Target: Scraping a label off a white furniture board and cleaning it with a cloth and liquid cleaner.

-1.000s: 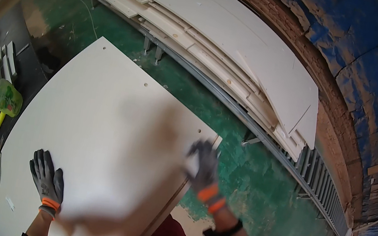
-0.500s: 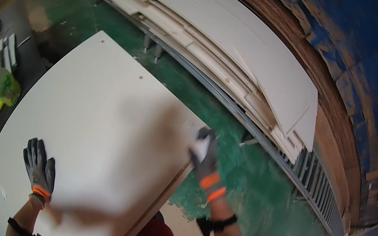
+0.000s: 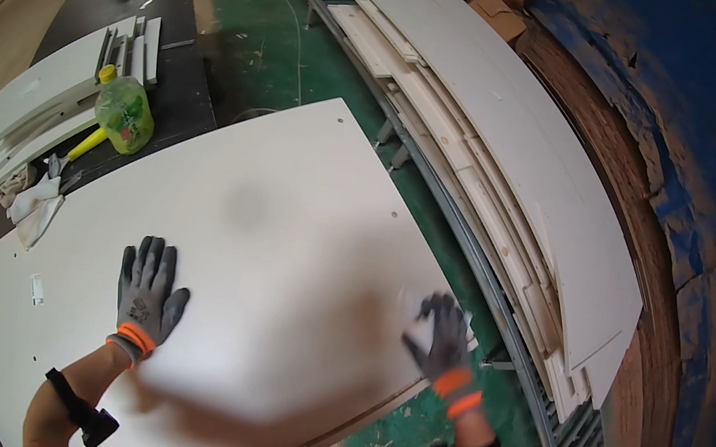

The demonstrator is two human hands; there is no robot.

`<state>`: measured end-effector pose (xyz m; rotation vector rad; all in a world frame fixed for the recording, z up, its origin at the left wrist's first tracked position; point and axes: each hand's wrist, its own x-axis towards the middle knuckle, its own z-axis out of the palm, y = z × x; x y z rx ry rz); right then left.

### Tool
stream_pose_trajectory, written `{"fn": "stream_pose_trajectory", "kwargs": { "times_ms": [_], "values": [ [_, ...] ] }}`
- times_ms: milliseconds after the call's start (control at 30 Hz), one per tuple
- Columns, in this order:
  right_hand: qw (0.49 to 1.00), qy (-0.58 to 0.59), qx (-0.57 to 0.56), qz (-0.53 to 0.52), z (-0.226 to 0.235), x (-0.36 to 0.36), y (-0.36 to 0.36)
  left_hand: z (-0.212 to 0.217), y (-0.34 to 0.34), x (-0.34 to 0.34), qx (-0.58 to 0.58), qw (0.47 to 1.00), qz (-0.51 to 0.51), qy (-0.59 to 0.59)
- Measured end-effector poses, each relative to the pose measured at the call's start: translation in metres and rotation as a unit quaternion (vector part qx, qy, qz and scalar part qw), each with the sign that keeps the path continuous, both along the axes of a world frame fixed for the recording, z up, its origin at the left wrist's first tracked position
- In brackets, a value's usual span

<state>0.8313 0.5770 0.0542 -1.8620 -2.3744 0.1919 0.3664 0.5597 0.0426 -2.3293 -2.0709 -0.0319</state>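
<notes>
Left hand [image 3: 146, 294] flat, fingers [image 3: 149, 256] spread on large white rectangular board [image 3: 279, 238]; right hand [image 3: 441, 339] fingers curled over its right corner.

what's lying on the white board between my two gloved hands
Nothing: in the head view the stretch of white board between the left hand and the right hand is bare, with only soft shadow on it.

We wear grey knit gloves with orange cuffs on our left hand [image 3: 145, 289] and right hand [image 3: 443, 339], black wrist straps trailing cables toward six o'clock.
</notes>
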Motion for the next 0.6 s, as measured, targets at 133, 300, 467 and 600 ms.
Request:
{"fn": "stream_pose_trajectory", "kwargs": {
  "times_ms": [133,300,467,600],
  "values": [
    [0.992,0.112,0.047,-0.03,-0.027,-0.021,0.147,-0.005,0.005,0.005,-0.005,1.0,-0.003,-0.014],
    [0.982,0.114,0.147,0.042,-0.035,-0.154,0.252,0.005,0.005,0.012,0.017,0.999,-0.015,-0.032],
    [0.971,0.055,0.088,0.218,-0.031,-0.317,0.237,0.009,0.004,-0.005,0.025,0.998,0.0,-0.051],
    [0.967,0.137,0.007,0.216,-0.052,-0.298,0.268,0.024,0.008,-0.016,0.075,0.982,0.023,-0.17]
  ]
}}
